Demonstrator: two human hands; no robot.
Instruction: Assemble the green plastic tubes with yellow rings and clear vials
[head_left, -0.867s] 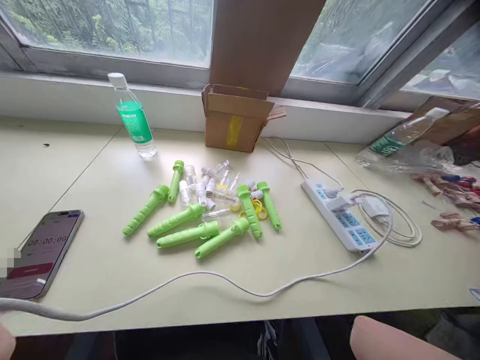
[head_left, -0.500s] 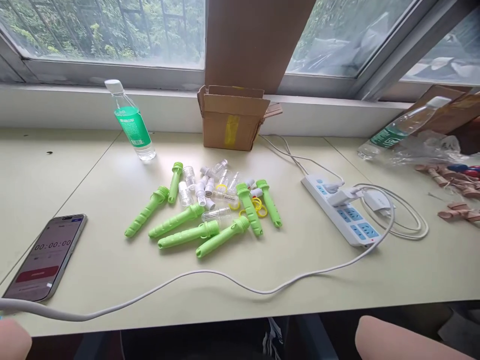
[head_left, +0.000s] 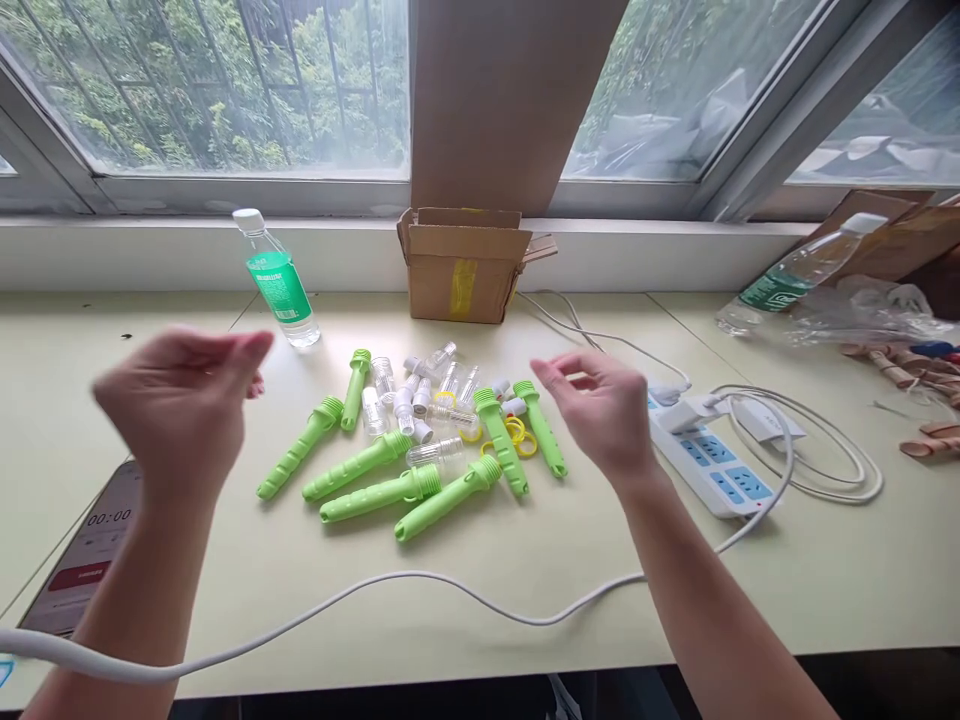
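My left hand [head_left: 184, 400] is raised over the left part of the table, slightly blurred, its fingers curled in and the thumb pressed against them. Nothing shows in it. My right hand [head_left: 604, 410] hovers right of the pile, fingers bent in a loose pinch, with nothing visible between them. Between the hands lie several ribbed light-green plastic tubes with threaded ends [head_left: 448, 502]. Behind them are clear plastic tubes [head_left: 435, 452], some with white caps [head_left: 403, 405], and yellow rings [head_left: 528, 444]. Neither hand touches these pieces.
A phone [head_left: 90, 545] lies partly behind my left forearm. A white cable [head_left: 420, 577] crosses the front. On the right is a power strip [head_left: 712, 465] with plugs. A water bottle [head_left: 279, 285] and cardboard box [head_left: 465, 270] stand behind; another bottle [head_left: 799, 275] leans by wooden pieces [head_left: 930, 440].
Both hands have risen from the lower edge to above the table, fingers curled. The view has tilted up slightly, so the table things sit lower. The pieces have not moved on the table.
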